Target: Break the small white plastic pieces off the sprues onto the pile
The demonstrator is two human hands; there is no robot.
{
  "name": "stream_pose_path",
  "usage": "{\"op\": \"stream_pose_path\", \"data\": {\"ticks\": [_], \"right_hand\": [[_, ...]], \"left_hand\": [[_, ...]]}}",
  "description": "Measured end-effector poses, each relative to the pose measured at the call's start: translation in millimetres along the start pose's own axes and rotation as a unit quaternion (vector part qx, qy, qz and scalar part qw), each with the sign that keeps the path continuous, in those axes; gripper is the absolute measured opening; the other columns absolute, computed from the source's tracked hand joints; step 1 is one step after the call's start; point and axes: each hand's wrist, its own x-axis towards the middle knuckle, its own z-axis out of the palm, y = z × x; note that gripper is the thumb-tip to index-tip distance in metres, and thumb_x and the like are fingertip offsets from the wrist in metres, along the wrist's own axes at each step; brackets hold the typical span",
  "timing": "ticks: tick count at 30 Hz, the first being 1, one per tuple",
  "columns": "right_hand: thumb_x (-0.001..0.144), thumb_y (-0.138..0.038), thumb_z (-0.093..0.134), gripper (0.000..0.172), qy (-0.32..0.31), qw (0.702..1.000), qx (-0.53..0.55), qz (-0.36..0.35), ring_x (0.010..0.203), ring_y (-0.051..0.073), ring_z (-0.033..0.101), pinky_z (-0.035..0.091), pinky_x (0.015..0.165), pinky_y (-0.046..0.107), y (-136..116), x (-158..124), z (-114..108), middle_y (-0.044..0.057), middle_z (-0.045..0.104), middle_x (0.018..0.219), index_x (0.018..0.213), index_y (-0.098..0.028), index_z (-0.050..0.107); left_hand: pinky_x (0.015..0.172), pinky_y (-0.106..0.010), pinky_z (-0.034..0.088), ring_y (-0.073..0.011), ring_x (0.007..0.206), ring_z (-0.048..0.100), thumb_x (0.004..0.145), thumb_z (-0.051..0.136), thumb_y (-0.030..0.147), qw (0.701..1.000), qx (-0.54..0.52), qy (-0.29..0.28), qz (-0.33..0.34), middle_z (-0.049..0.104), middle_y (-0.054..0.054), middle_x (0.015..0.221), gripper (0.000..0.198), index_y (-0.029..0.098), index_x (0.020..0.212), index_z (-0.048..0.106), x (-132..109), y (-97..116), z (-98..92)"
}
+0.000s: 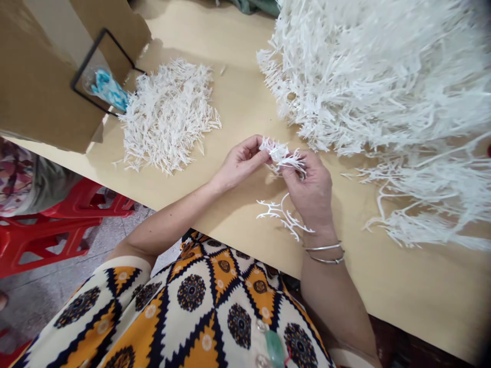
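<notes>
White plastic sprig [282, 156]: we grasp its opposite ends with left hand [240, 163] and right hand [310, 191], lifted off the table [238, 102] for steadiness, small pile [166, 117] and big heap [383, 76] within reach.

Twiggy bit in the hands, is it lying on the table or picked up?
Picked up: left hand and right hand pinch the twiggy bit above the table.

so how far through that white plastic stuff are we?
Early, by the look of it. Done: a small pile of loose pieces at the left of the table. In hand: the left hand and right hand both pinch one white sprig. Left: the big heap on the right, far larger than the small pile.
</notes>
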Motion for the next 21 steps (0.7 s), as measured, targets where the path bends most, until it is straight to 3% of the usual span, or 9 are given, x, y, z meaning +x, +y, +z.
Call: {"op": "stream_pose_path", "data": {"ticks": [3,6,9,11,14,17,21], "right_hand": [[0.092,-0.037,0.064,0.013,0.003,1.0,0.006,0.002,0.067,0.018,0.058,0.051,0.067,0.037,-0.8,0.4,-0.7,0.001,0.064,0.077,0.086,-0.026,0.06],[0.095,-0.041,0.061,0.021,0.01,0.999,0.007,0.038,0.062,0.016,0.05,0.046,0.063,0.035,-0.5,0.4,-2.1,-0.001,0.055,0.069,0.079,-0.026,0.056],[0.095,-0.043,0.062,0.025,0.009,0.998,0.014,0.063,0.06,0.014,0.046,0.043,0.062,0.033,1.4,0.9,-6.1,-0.003,0.05,0.067,0.078,-0.026,0.056],[0.094,-0.043,0.064,0.025,-0.002,0.998,0.009,0.061,0.059,0.013,0.044,0.042,0.06,0.033,3.2,1.6,-9.0,-0.003,0.049,0.066,0.078,-0.025,0.057],[0.089,-0.042,0.067,0.025,-0.033,0.998,-0.003,0.048,0.055,0.012,0.038,0.037,0.054,0.031,4.9,2.9,-11.6,-0.004,0.046,0.061,0.074,-0.025,0.058],[0.087,-0.045,0.069,0.027,-0.067,0.997,-0.013,0.047,0.054,0.012,0.037,0.034,0.051,0.03,4.0,3.2,-11.7,-0.004,0.044,0.059,0.072,-0.025,0.058],[0.087,-0.044,0.069,0.021,-0.062,0.997,-0.006,0.038,0.061,0.014,0.049,0.042,0.057,0.031,1.5,2.5,-11.7,-0.001,0.058,0.071,0.083,-0.025,0.061]], "left_hand": [[0.085,-0.03,0.058,-0.0121,0.081,0.063,0.098,0.061,0.063,0.999,0.049,0.003,0.002,0.062,0.0,0.084,0.042,0.022,0.09,0.054,-0.2,-1.2,-0.2],[0.088,-0.031,0.059,-0.0133,0.09,0.066,0.102,0.055,0.04,0.994,0.108,0.021,0.018,0.066,-0.004,0.1,0.018,0.022,0.105,0.055,-1.3,-3.1,0.0],[0.094,-0.033,0.059,-0.0178,0.116,0.066,0.095,0.053,0.029,0.979,0.187,0.038,0.074,0.062,-0.009,0.134,0.036,0.024,0.131,0.051,-4.5,2.6,-0.1],[0.099,-0.035,0.057,-0.0205,0.128,0.061,0.095,0.052,0.03,0.963,0.245,0.033,0.11,0.06,-0.01,0.141,0.038,0.026,0.133,0.054,-7.0,9.9,-0.3],[0.096,-0.034,0.054,-0.0192,0.113,0.065,0.1,0.056,0.038,0.955,0.261,0.005,0.14,0.07,-0.008,0.118,0.025,0.023,0.118,0.064,-8.9,16.8,0.6],[0.083,-0.029,0.052,-0.0132,0.087,0.064,0.097,0.066,0.047,0.973,0.198,-0.017,0.116,0.068,-0.003,0.094,0.034,0.019,0.117,0.064,-7.7,12.8,2.9],[0.082,-0.026,0.051,-0.0107,0.084,0.063,0.095,0.068,0.048,0.989,0.135,-0.028,0.062,0.066,-0.001,0.092,0.036,0.019,0.115,0.062,-4.5,2.7,2.4]]}}
